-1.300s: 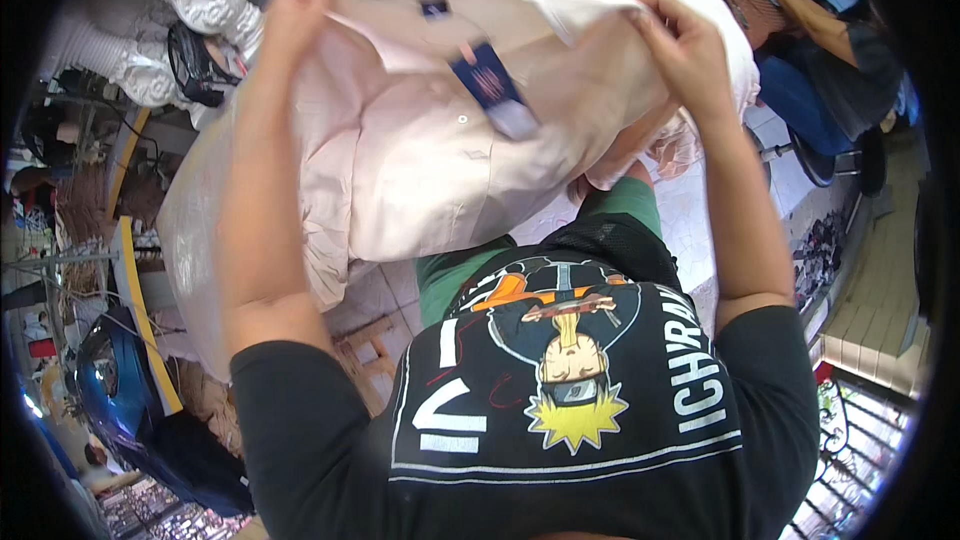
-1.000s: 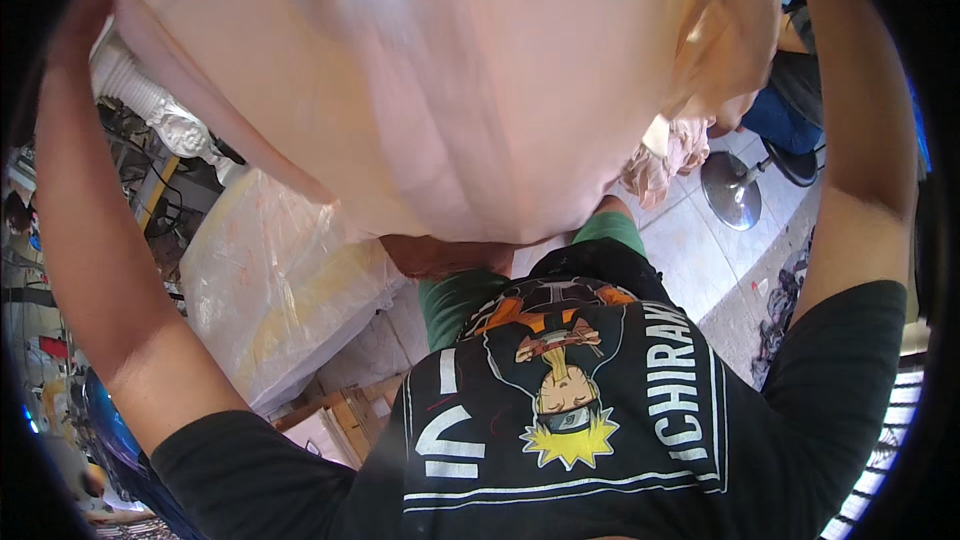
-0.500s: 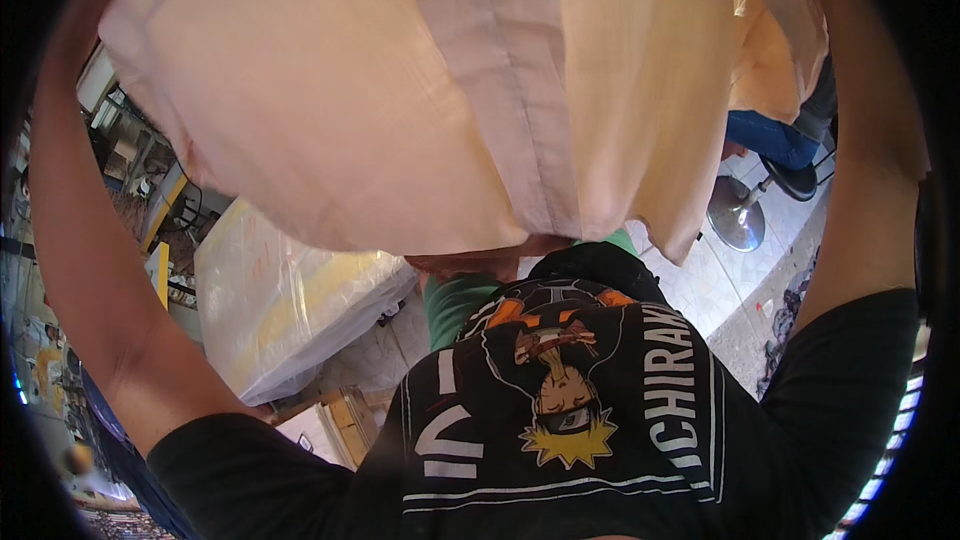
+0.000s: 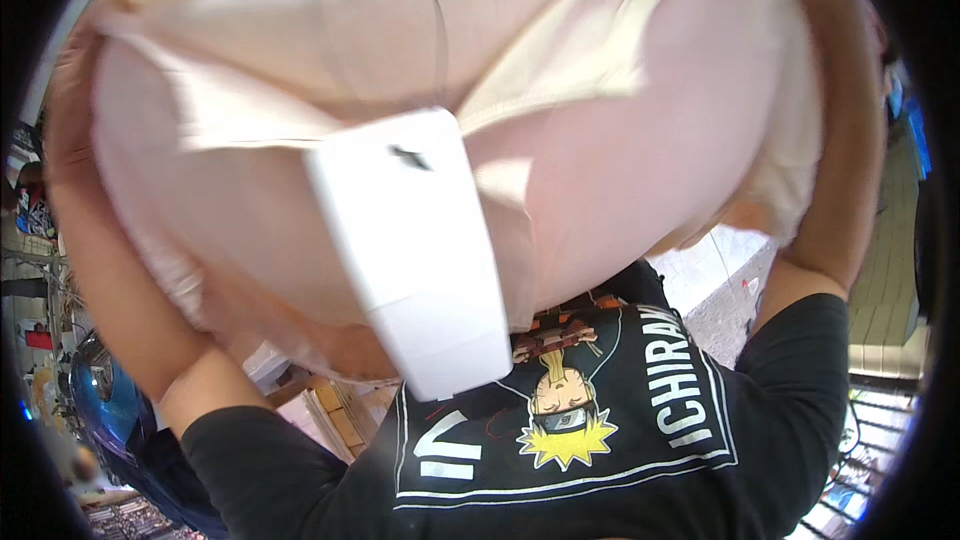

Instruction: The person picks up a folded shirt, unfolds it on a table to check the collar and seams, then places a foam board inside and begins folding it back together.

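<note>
A pale peach collared shirt (image 4: 640, 200) is spread in the air between my raised arms, covering most of the view. A blank-looking white hangtag (image 4: 420, 250) dangles over its front from a thin dark cord. At the upper left, my left hand (image 4: 110, 0) grips the shirt's edge, its fingers smeared by motion. My right forearm (image 4: 845, 90) rises along the other side of the shirt. The right hand is at the top edge, mostly cut off, where the cloth is held up. The shirt's lower part hangs close to my black T-shirt (image 4: 620, 440).
Stacked wooden or cardboard pieces (image 4: 340, 415) lie below, left of my body. A glossy blue rounded object (image 4: 105, 390) is at the far left, beside cluttered items. Light floor tiles (image 4: 710, 265) show at the right. Dark bars (image 4: 860, 455) stand at the lower right.
The shirt has swung up and closer to me, bringing its collar and white hangtag into view. It now hides the plastic-wrapped block and the stool. My arms have drawn slightly inward.
</note>
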{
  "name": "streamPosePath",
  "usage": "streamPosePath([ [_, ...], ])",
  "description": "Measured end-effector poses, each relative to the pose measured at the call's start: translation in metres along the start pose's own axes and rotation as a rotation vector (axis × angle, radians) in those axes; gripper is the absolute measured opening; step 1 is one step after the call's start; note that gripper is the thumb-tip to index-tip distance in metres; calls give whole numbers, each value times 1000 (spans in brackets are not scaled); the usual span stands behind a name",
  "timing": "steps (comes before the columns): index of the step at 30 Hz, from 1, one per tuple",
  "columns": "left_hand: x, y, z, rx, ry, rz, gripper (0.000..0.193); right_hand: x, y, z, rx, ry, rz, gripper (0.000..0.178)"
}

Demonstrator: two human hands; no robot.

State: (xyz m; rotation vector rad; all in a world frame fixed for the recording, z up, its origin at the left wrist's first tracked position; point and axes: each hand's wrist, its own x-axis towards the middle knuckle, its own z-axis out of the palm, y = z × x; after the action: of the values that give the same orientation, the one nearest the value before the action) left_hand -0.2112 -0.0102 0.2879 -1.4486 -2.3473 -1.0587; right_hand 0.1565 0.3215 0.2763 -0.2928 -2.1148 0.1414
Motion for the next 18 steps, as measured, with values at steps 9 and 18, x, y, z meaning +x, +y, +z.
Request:
streamPosePath([
  [9,-23,-173,244,-151,-370,-535,36,-96,136,267,3,-617,348,37],
  [18,-34,-171,291,-139,-316,-432,24,-113,142,285,22,-587,471,39],
])
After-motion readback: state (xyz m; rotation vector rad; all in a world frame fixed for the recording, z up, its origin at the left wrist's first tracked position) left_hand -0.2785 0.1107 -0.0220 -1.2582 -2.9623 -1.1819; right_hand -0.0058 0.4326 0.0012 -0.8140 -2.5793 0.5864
